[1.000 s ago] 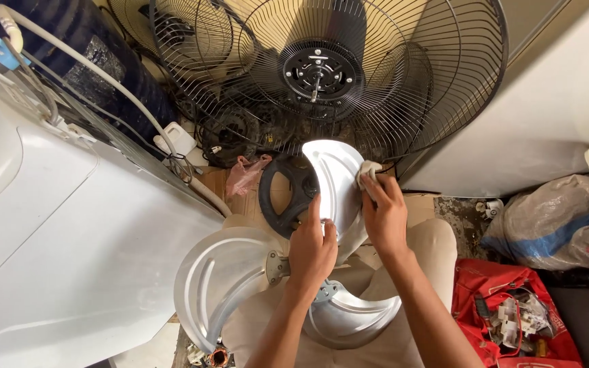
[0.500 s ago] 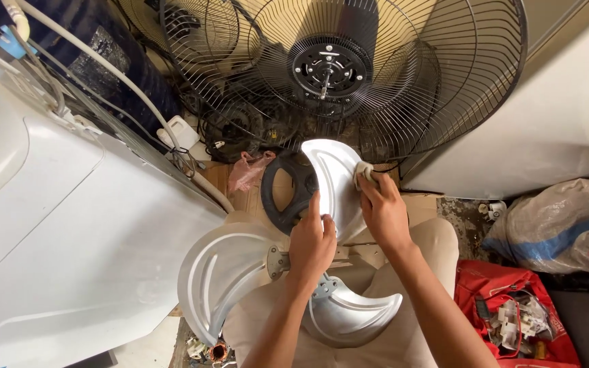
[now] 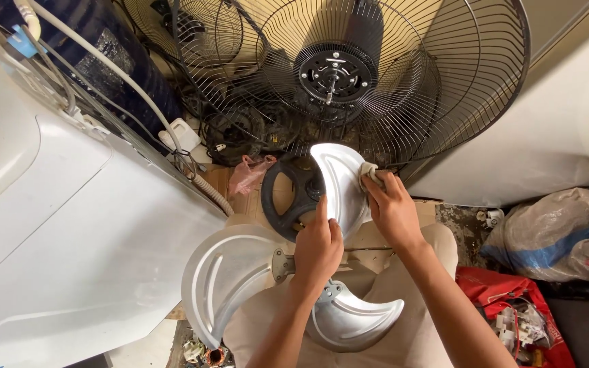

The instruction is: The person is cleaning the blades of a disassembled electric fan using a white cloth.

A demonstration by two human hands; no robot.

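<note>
A large white appliance casing (image 3: 69,225) fills the space well off to the left of the left hand's fingers, and beyond both sets of fingertips stands a big black wire fan guard (image 3: 390,75) with its round motor hub (image 3: 335,73) at the middle. Off to the right of the right hand's fingers lie a grey plastic sack (image 3: 553,232) and, nearer the person, a red bag (image 3: 512,307) of small parts. Across the person's lap lies a silver three-blade fan propeller (image 3: 233,279); its upper blade rises between the two hands. Just beyond the left fingers, partly behind that blade, sits a black round wheel-like part (image 3: 288,197), with a crumpled pink cloth (image 3: 250,172) to its left. The left hand (image 3: 317,249) grips the propeller at its hub, fingers curled around the base of the upper blade. The right hand (image 3: 391,211) is closed on a small pale rag (image 3: 369,174), pressing it against the right edge of the upper blade at the fingertips.
</note>
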